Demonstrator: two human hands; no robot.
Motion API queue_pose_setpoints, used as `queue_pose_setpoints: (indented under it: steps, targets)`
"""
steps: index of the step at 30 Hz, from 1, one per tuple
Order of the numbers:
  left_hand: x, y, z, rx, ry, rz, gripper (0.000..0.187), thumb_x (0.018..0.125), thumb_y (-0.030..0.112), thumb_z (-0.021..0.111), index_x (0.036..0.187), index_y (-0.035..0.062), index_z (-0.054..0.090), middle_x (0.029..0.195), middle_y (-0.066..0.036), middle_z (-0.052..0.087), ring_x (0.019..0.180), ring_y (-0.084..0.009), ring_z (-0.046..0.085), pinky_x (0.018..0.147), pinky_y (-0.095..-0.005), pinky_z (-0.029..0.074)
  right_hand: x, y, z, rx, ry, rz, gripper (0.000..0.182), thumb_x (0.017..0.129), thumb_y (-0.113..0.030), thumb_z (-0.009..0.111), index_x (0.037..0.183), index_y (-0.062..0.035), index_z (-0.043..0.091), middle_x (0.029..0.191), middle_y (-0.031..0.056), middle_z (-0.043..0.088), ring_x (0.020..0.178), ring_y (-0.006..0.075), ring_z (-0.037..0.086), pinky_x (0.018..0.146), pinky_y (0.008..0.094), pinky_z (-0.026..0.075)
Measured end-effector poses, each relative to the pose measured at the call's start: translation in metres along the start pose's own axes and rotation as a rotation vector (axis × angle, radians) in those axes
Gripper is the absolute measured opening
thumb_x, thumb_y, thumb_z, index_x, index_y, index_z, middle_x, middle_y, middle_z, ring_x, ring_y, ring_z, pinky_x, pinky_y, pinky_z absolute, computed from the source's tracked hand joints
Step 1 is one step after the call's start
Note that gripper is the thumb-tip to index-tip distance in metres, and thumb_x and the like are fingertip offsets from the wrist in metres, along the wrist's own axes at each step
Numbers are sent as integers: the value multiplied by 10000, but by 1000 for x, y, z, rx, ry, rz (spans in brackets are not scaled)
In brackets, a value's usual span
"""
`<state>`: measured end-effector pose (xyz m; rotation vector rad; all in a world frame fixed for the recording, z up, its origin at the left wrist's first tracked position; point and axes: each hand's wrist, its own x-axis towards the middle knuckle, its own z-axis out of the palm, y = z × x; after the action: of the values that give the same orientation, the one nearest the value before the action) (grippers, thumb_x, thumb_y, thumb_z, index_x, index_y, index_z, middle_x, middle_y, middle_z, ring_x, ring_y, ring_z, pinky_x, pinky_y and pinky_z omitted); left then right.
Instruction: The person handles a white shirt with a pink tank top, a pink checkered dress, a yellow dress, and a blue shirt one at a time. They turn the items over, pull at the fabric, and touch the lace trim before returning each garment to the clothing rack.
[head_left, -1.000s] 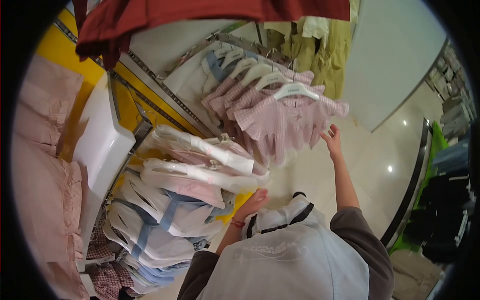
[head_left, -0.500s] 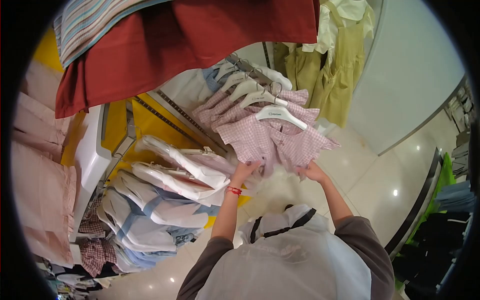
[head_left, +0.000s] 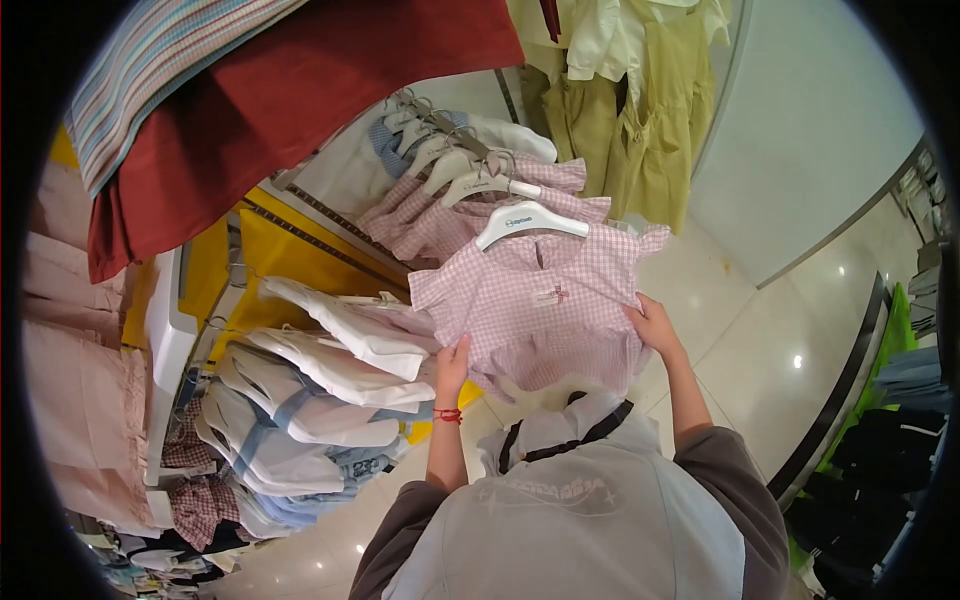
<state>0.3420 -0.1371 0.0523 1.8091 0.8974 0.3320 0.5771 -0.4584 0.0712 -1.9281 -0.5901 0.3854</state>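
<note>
A pink gingham top (head_left: 510, 300) with ruffled sleeves hangs from a white hanger (head_left: 532, 222) at the front of a rail. My left hand (head_left: 453, 365), with a red cord bracelet (head_left: 447, 414) at its wrist, grips the garment's lower left side. On the opposite side, my right hand (head_left: 652, 322) pinches the fabric edge below the sleeve. The front panel is spread between both hands, with a small bow-like mark near its middle. More pink gingham garments (head_left: 425, 222) hang on white hangers right behind it.
White and blue garments (head_left: 290, 420) hang at the left, beside a white shelf edge (head_left: 172, 330). Red cloth (head_left: 290, 110) overhangs the upper left. Olive overalls (head_left: 670, 120) hang at the back, near a pale panel (head_left: 810, 130). Dark folded clothes (head_left: 860, 490) lie at the right.
My hands have moved apart and the top's front is now spread flat between them; before, it was gathered and parted in the middle. The view has shifted slightly.
</note>
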Motion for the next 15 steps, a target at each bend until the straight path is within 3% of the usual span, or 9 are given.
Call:
queue_pose_setpoints:
  steps: [4, 6, 7, 9, 12, 13, 15]
  targets:
    - [-29, 39, 6, -264, -12, 24, 323, 790, 218, 633, 932, -63, 561, 860, -67, 593, 754, -106, 520, 677, -252, 438, -11, -3, 3, 115, 119, 17, 256, 732, -146, 663, 915, 13, 581, 862, 88, 604, 813, 177, 555, 759, 294, 427]
    - [-34, 26, 8, -406, -17, 87, 375, 763, 177, 659, 1020, -63, 530, 954, -85, 580, 839, -118, 521, 732, -253, 436, -15, 7, -4, -67, 251, -121, 274, 671, -161, 724, 761, -17, 508, 839, 98, 567, 811, 193, 547, 727, 297, 429]
    - [-38, 25, 5, -278, -92, 0, 385, 761, 179, 660, 1029, -64, 527, 971, -89, 575, 867, -121, 516, 754, -252, 429, -18, 13, -6, -159, 317, -187, 316, 641, -168, 754, 684, -33, 472, 827, 103, 549, 809, 201, 543, 711, 298, 430]
    - [-45, 33, -4, -22, -241, -169, 406, 757, 182, 662, 1045, -66, 521, 1004, -96, 565, 923, -127, 507, 799, -251, 415, -21, 24, -4, 162, 334, -167, 379, 644, -163, 757, 634, -62, 392, 756, 60, 519, 731, 148, 508, 658, 279, 419]
    - [-55, 80, -7, 34, -501, -162, 411, 751, 187, 666, 1050, -57, 526, 993, -77, 572, 910, -136, 516, 813, -248, 407, -24, 52, 1, 247, 138, 17, 269, 704, -130, 712, 749, -63, 455, 727, 4, 516, 656, 92, 488, 592, 237, 403]
    - [-52, 72, -4, -27, -480, -119, 412, 753, 188, 663, 1056, -55, 525, 993, -70, 573, 911, -130, 514, 811, -248, 407, -27, 58, 0, 208, 37, 103, 210, 733, -115, 688, 818, -56, 506, 730, -13, 522, 638, 77, 486, 572, 222, 399]
    - [-40, 40, 4, -149, -435, -30, 415, 756, 190, 657, 1069, -49, 524, 992, -56, 574, 912, -119, 510, 807, -247, 407, -32, 47, 5, 375, 81, 133, 239, 754, -115, 668, 905, -64, 489, 730, -16, 527, 626, 60, 485, 554, 212, 399]
